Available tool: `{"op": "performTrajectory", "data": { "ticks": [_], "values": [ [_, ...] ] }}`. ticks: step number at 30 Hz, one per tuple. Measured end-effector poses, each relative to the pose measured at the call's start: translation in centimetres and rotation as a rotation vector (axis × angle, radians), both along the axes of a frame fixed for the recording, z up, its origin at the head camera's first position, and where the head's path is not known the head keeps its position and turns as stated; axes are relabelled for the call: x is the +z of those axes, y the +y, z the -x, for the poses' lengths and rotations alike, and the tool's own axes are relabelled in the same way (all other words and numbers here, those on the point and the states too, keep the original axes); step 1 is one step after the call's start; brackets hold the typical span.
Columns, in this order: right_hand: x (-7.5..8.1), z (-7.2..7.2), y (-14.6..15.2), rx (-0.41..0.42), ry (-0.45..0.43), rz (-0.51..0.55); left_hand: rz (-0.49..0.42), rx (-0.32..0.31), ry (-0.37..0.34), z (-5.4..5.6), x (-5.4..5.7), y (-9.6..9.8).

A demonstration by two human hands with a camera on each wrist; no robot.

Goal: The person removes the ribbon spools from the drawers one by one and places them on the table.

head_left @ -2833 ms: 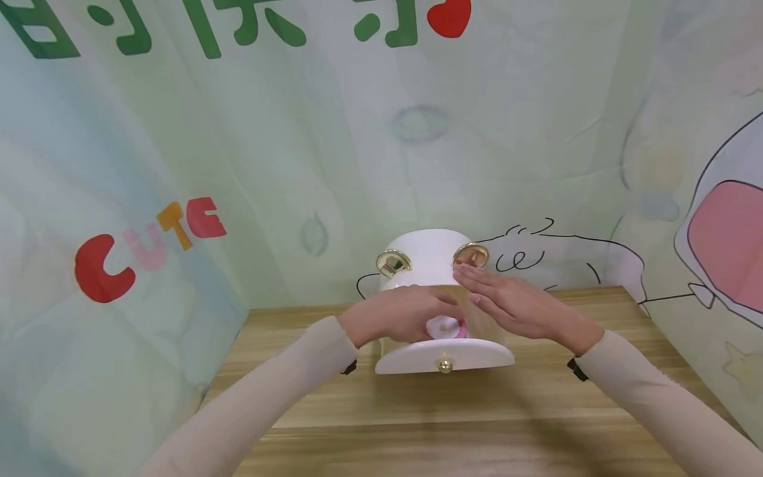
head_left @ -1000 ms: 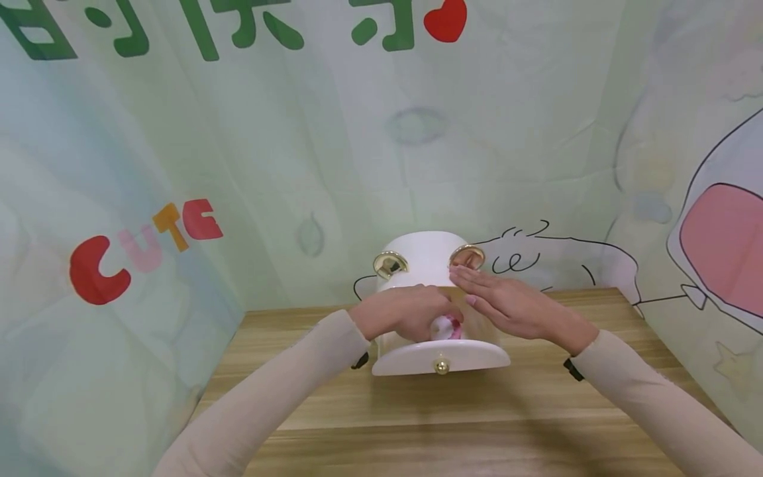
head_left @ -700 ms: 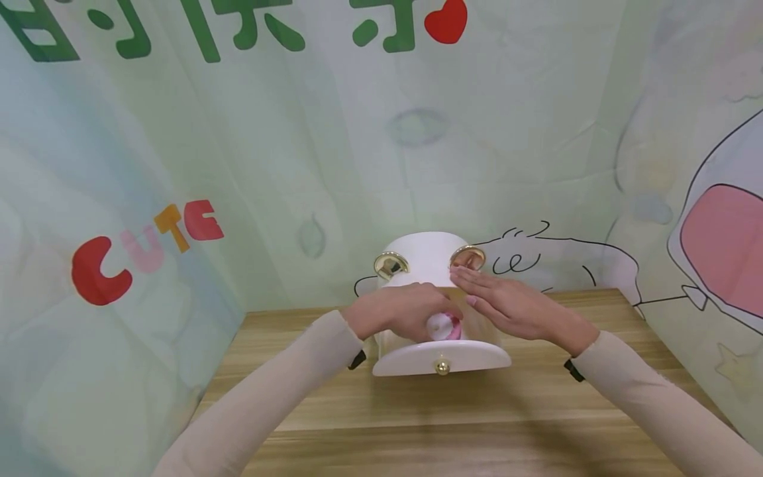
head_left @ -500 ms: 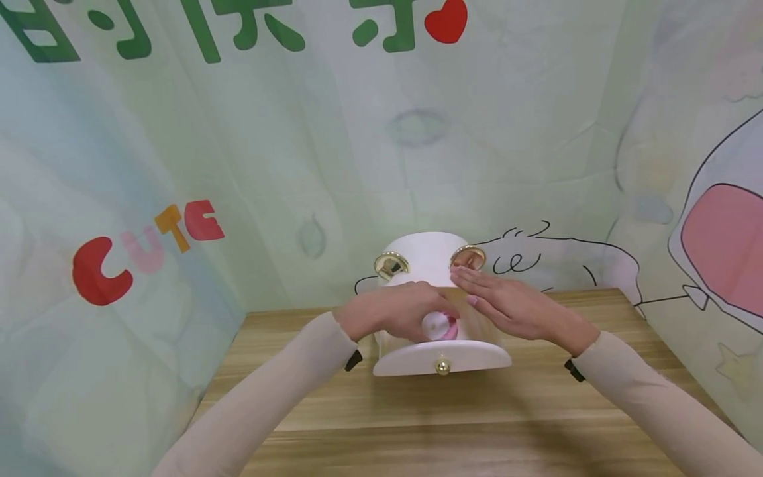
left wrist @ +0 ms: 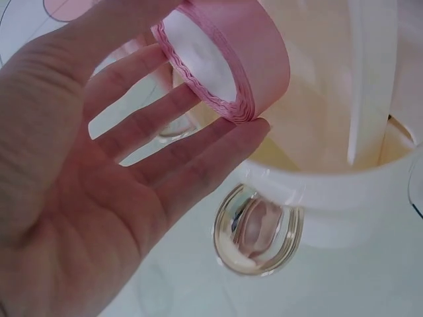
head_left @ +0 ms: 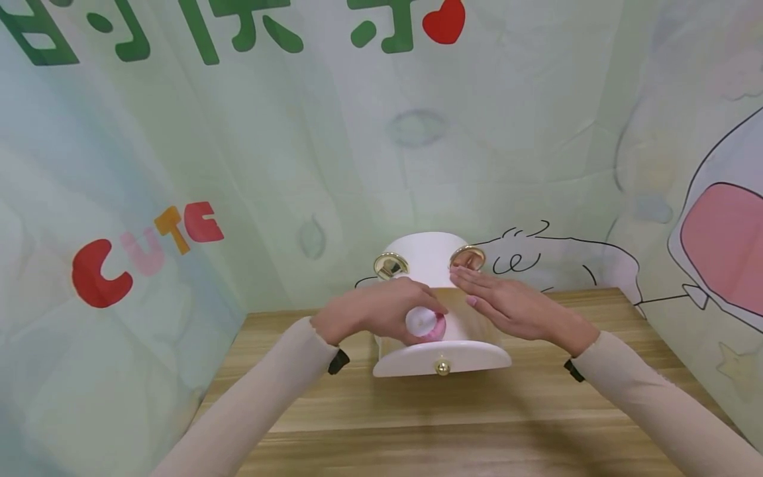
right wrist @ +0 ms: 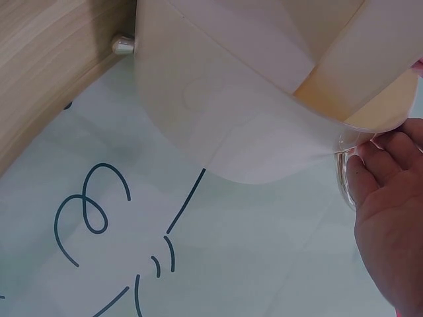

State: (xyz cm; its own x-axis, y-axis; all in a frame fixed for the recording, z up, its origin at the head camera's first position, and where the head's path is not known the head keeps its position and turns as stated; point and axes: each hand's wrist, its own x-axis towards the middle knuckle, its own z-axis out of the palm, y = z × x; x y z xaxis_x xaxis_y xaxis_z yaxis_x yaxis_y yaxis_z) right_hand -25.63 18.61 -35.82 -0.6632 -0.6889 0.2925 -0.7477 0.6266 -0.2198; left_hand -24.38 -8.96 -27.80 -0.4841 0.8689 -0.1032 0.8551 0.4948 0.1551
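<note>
My left hand [head_left: 381, 308] holds a roll of pink ribbon [left wrist: 261, 49] with a white core, thumb on one side and fingertips along its rim. The roll is at the opening of a white box [head_left: 426, 255] that has two round gold ears. Its front flap [head_left: 405, 362], with a gold knob [head_left: 442, 368], hangs lowered below both hands. My right hand [head_left: 518, 305] rests with straight fingers at the box's upper right edge, beside the right gold ear [head_left: 467, 255]. In the right wrist view, those fingertips [right wrist: 362, 178] are at the rim by the ear.
The box stands toward the back of a wooden table [head_left: 453, 424]. Close behind it hangs a printed cloth backdrop [head_left: 334, 165], which also runs along both sides. Light partition panels [right wrist: 370, 59] show inside the box.
My left hand has drawn leftward with the ribbon roll, baring more of the opening and the roll's white core. My right hand has stayed at the box's edge.
</note>
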Motion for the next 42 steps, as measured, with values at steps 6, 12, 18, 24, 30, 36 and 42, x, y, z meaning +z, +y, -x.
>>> {"op": "performTrajectory", "data": {
  "ticks": [6,12,18,24,30,36,42],
  "values": [
    [0.0,0.0,0.0,0.003,-0.004,0.001,-0.03,0.013,0.037,-0.2,0.8,-1.0],
    [0.0,0.0,0.0,-0.004,-0.017,0.003,-0.071,0.022,0.035,-0.4,1.1,-2.1],
    [0.1,0.0,-0.1,-0.007,-0.021,0.003,-0.12,0.057,0.051,-0.7,1.4,-3.5],
    [0.1,0.0,0.0,-0.005,-0.01,0.0,-0.171,0.099,0.047,-1.2,1.4,-5.1],
    [0.1,0.0,0.0,-0.008,-0.004,-0.002,-0.196,0.126,0.043,-1.6,0.9,-6.5],
    [0.2,-0.1,0.0,-0.004,0.004,-0.001,-0.206,0.186,0.046,-1.6,0.1,-8.0],
    [0.2,-0.2,-0.1,-0.01,-0.007,-0.009,-0.229,0.237,0.046,-1.9,-0.1,-9.3]
  ]
}}
